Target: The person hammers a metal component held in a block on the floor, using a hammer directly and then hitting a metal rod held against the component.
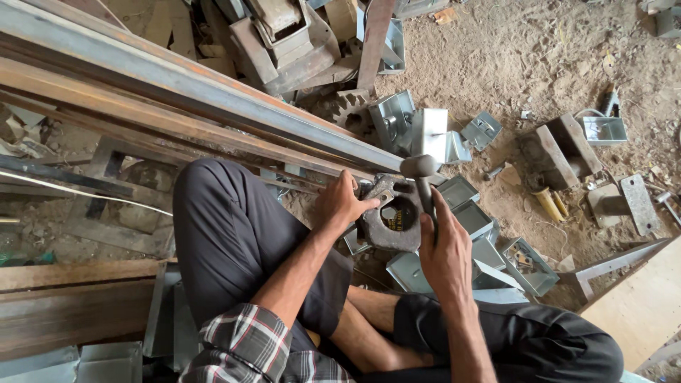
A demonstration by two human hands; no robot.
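Dusty workshop floor (511,57), strewn with scrap and sandy dirt, fills the view — long rusty steel bars (177,92) run across the upper left, and wooden planks (71,298) lie at lower left. The person sits on the ground with knees spread, in dark trousers and a checked shirt.

Between the knees sits a heavy, dark metal block (390,216) with a round hole in its middle. The left hand (342,202) is closed over the block's left edge, fingers curled on top, steadying it. The right hand (443,248) is wrapped tightly around the handle of a hammer (420,170), whose head hangs just above the block's far edge.

Small folded sheet-metal boxes (472,213) lie touching and just beside the block on its right, with more (411,124) further up near a toothed gear (347,113). As a judgement, these look like pieces already shaped — whether a piece sits on the block now cannot be told, and flat grey sheet (106,358) at lower left looks unworked.
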